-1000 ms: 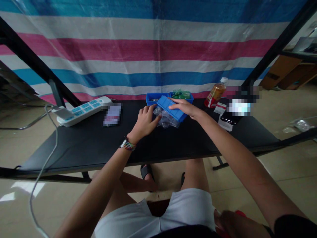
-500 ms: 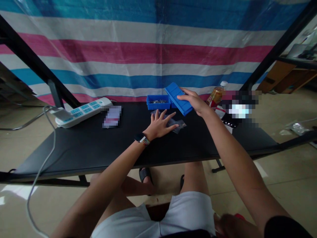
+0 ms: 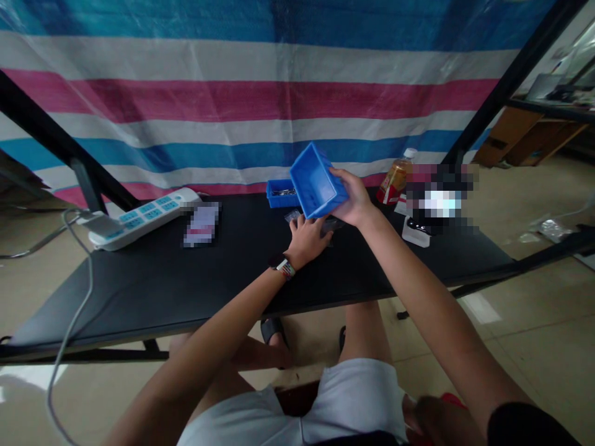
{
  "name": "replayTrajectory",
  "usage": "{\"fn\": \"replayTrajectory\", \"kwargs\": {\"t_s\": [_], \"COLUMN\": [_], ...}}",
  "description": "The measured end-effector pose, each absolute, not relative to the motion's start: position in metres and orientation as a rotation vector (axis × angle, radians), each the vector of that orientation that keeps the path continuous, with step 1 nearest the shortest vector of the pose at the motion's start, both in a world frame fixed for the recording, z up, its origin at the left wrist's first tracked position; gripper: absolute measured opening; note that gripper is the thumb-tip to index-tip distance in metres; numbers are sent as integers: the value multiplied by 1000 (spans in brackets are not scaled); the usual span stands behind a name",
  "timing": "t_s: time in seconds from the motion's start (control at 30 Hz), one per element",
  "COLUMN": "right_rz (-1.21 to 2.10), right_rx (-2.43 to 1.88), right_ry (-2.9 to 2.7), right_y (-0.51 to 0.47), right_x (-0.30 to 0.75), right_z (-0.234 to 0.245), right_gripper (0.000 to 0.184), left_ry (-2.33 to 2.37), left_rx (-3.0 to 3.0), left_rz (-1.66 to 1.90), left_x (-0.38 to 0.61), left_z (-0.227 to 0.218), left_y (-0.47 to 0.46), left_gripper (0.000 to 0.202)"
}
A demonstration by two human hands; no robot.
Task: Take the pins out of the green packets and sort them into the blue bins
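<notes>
My right hand (image 3: pixel 354 199) grips a blue plastic bin (image 3: pixel 320 183) by its right side, above the table. The bin is tilted, its hollow inside facing me, and nothing shows in it. Below its lower edge my left hand (image 3: pixel 309 241) rests palm down on a clear plastic bag (image 3: pixel 292 216), with the fingers apart and slightly bent; some fingertips are hidden. Small metal pieces, too small to name, lie in a second blue bin (image 3: pixel 280 201) at the back of the table, partly covered by the held one.
A white power strip (image 3: pixel 144 217) and a blurred-out flat item (image 3: pixel 202 224) lie on the left of the black table (image 3: pixel 186 285). To the right stand a drink bottle (image 3: pixel 395 179) and pixelated items. A striped sheet (image 3: pixel 223 99) hangs behind.
My right hand has turned the blue bin from showing its underside to showing its inside. My left hand's fingers have drawn in from a wide spread. The view has shifted slightly.
</notes>
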State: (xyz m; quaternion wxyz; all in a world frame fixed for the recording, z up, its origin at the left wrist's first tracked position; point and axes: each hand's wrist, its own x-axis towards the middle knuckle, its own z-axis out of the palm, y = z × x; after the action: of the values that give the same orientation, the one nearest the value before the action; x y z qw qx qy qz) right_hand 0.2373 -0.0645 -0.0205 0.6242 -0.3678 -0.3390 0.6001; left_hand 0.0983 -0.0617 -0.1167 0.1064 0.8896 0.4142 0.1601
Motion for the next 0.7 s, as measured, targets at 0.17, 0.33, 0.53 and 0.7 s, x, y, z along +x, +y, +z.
{"fn": "replayTrajectory", "kwargs": {"t_s": [0.17, 0.33, 0.53, 0.7], "right_rz": [1449, 1455, 1493, 1372], "right_rx": [-746, -693, -637, -575], "right_ry": [-731, -770, -767, -685], "right_y": [-62, -52, -44, -41], "right_x": [223, 217, 217, 219], "right_z": [-27, -34, -42, -46], "right_gripper": [20, 27, 34, 32], "left_ry": [1258, 1267, 1192, 1040], "left_rx": [2568, 2510, 2355, 2164], "left_rz": [499, 601, 801, 1017], "left_x": [89, 80, 69, 46], "left_z": [-114, -116, -118, -102], "left_y": [-73, -84, -78, -68], "left_gripper": [61, 62, 39, 36]}}
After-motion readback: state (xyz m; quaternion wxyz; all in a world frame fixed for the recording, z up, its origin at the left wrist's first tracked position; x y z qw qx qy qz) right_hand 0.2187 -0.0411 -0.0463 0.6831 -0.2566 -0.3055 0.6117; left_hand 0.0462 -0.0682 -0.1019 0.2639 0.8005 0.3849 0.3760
